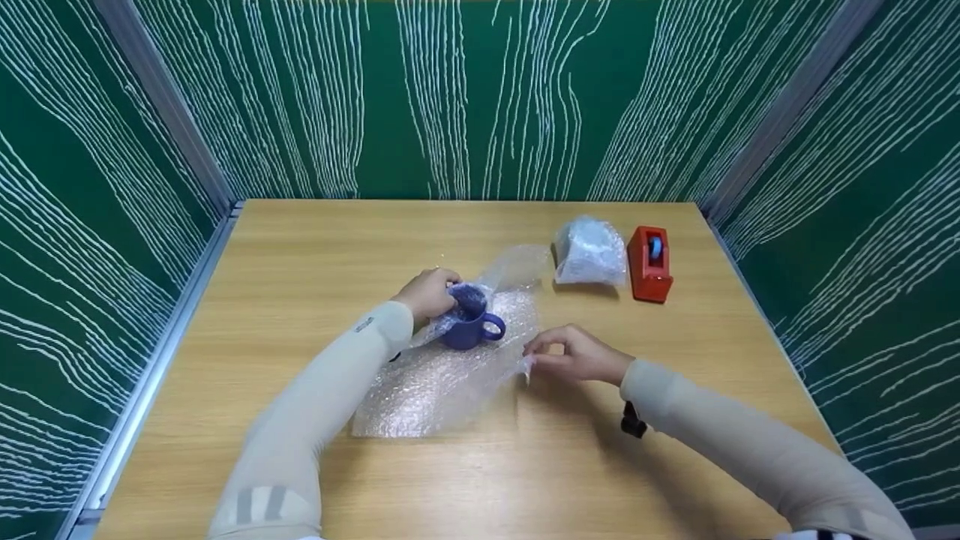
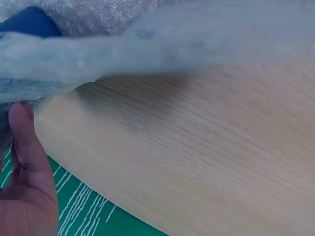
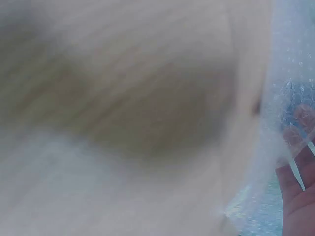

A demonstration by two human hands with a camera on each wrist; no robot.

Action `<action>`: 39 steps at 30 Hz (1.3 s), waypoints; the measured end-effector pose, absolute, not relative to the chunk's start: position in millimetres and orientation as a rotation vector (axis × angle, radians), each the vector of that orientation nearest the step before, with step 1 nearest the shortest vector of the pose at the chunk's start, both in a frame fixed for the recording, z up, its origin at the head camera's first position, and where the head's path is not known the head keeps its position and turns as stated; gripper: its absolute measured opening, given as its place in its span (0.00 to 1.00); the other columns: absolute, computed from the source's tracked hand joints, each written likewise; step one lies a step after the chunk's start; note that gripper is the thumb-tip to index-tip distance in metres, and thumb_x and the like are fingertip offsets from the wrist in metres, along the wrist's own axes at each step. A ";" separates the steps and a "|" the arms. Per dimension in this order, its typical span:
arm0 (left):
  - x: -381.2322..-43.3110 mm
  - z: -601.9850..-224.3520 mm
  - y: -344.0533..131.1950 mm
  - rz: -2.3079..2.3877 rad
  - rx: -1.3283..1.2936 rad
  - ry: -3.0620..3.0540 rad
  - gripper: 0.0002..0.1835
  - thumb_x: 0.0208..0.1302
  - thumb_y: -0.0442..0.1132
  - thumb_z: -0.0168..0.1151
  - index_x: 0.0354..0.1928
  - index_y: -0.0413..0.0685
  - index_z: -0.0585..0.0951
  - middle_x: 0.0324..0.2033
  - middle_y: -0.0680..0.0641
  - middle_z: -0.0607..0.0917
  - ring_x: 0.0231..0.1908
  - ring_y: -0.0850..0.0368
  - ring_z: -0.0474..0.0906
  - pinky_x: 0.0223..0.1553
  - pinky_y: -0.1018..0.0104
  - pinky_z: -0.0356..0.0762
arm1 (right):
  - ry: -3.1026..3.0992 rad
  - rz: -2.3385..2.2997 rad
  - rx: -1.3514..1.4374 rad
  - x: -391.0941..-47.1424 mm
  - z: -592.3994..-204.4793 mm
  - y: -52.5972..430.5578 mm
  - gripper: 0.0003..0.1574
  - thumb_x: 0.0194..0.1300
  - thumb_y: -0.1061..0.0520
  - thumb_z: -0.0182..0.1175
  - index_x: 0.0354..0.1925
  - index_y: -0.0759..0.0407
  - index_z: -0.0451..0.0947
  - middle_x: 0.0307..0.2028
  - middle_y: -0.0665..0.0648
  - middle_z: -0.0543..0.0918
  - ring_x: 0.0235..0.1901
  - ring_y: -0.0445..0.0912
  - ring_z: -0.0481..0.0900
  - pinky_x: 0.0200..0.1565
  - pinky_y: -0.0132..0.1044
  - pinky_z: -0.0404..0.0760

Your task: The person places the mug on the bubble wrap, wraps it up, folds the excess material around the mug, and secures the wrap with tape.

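Observation:
A blue mug (image 1: 466, 330) stands upright on a sheet of bubble wrap (image 1: 420, 397), its handle pointing right. My left hand (image 1: 429, 292) is at the mug's rim, pinching a flap of the wrap folded over the left side and into the opening. In the left wrist view, that hand's thumb (image 2: 27, 142) lies against the wrap, with a bit of the blue mug (image 2: 32, 22) behind. To the right of the mug, my right hand (image 1: 574, 354) pinches the near right edge of the sheet. The right wrist view shows its fingers (image 3: 295, 137) behind clear wrap (image 3: 290, 59).
At the back right of the wooden table (image 1: 337, 240) sits a bundle in bubble wrap (image 1: 590, 251). Just right of it is a red tape dispenser (image 1: 651, 266) with a blue roll. Green panels with white lines (image 1: 480, 97) enclose the table at the back and sides.

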State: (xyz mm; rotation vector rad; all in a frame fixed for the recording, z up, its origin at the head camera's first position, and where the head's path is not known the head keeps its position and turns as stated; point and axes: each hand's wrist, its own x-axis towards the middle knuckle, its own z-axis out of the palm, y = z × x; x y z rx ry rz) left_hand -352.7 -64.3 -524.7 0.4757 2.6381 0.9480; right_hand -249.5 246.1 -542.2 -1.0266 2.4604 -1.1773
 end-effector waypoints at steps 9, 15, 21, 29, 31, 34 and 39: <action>-349.0 -512.2 -72.7 0.986 0.389 2.565 0.20 0.72 0.46 0.74 0.60 0.46 0.85 0.52 0.44 0.88 0.48 0.49 0.83 0.48 0.56 0.84 | 2.522 -1.258 -0.992 -259.5 -529.1 230.5 0.07 0.75 0.59 0.69 0.46 0.61 0.91 0.44 0.60 0.94 0.46 0.45 0.90 0.58 0.47 0.89; -348.9 -506.5 -78.8 1.063 0.411 2.552 0.17 0.74 0.43 0.71 0.58 0.42 0.86 0.52 0.41 0.88 0.45 0.52 0.83 0.40 0.61 0.86 | 2.566 -1.349 -0.926 -268.1 -526.6 219.4 0.07 0.76 0.61 0.68 0.45 0.63 0.90 0.44 0.62 0.93 0.47 0.44 0.88 0.58 0.43 0.88; -343.1 -503.3 -84.5 1.207 0.453 2.514 0.14 0.75 0.35 0.67 0.57 0.37 0.87 0.53 0.39 0.89 0.53 0.48 0.83 0.59 0.55 0.84 | 2.614 -1.429 -0.805 -276.1 -524.2 210.6 0.08 0.77 0.61 0.67 0.44 0.65 0.90 0.43 0.63 0.92 0.44 0.39 0.85 0.50 0.32 0.84; -338.4 -502.7 -87.8 1.244 0.435 2.494 0.19 0.79 0.44 0.65 0.63 0.41 0.86 0.58 0.41 0.88 0.61 0.44 0.83 0.68 0.50 0.81 | 2.595 -1.540 -0.692 -289.6 -525.6 199.3 0.09 0.77 0.61 0.66 0.45 0.69 0.88 0.41 0.67 0.91 0.41 0.46 0.86 0.44 0.27 0.83; -337.4 -502.3 -89.1 1.249 0.448 2.493 0.19 0.80 0.46 0.63 0.63 0.43 0.86 0.59 0.42 0.88 0.62 0.44 0.82 0.69 0.50 0.81 | 2.580 -1.560 -0.659 -292.9 -525.3 195.6 0.10 0.78 0.60 0.66 0.46 0.69 0.88 0.41 0.67 0.91 0.41 0.51 0.87 0.43 0.27 0.83; -336.0 -502.0 -91.6 1.261 0.446 2.490 0.19 0.82 0.51 0.60 0.62 0.47 0.87 0.58 0.44 0.89 0.62 0.46 0.83 0.69 0.49 0.81 | 2.568 -1.584 -0.624 -298.2 -525.9 189.6 0.12 0.79 0.59 0.65 0.45 0.69 0.88 0.40 0.68 0.91 0.41 0.52 0.87 0.44 0.26 0.84; -334.0 -500.6 -96.2 1.300 0.415 2.462 0.25 0.82 0.62 0.56 0.59 0.52 0.89 0.56 0.46 0.90 0.59 0.47 0.84 0.66 0.47 0.83 | 2.575 -1.615 -0.570 -305.8 -526.4 177.9 0.11 0.79 0.60 0.64 0.43 0.70 0.86 0.35 0.65 0.88 0.37 0.46 0.84 0.41 0.27 0.82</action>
